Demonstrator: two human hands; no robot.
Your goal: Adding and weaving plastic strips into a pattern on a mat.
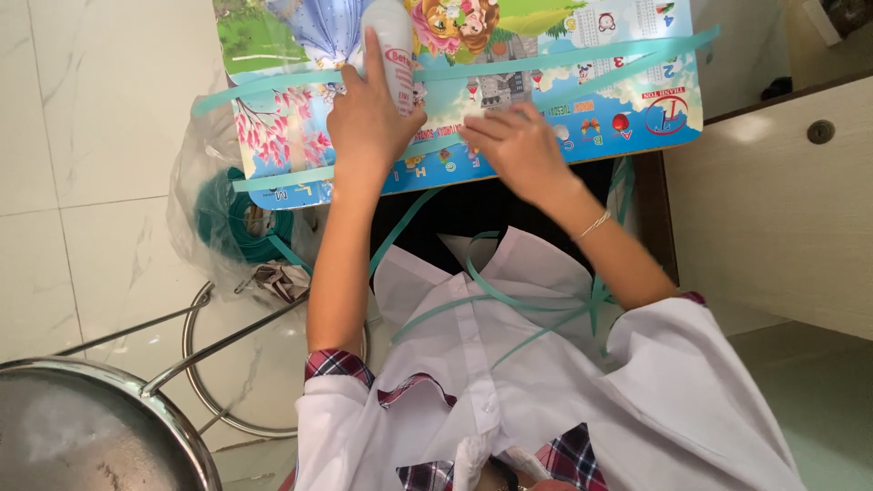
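Observation:
My left hand [368, 114] grips a white bottle [391, 41] that lies on a colourful printed board [582, 100] across my lap. My right hand [518, 145] presses flat, fingers together, on the board's near edge, right beside thin teal strips [564, 56] that stretch across the board. More teal strips [496, 295] trail down over my white shirt.
A clear plastic bag holding a coil of teal strips [238, 214] lies on the marble floor at the left. A metal stool [109, 427] stands at the lower left. A beige cabinet [773, 200] with a round knob is at the right.

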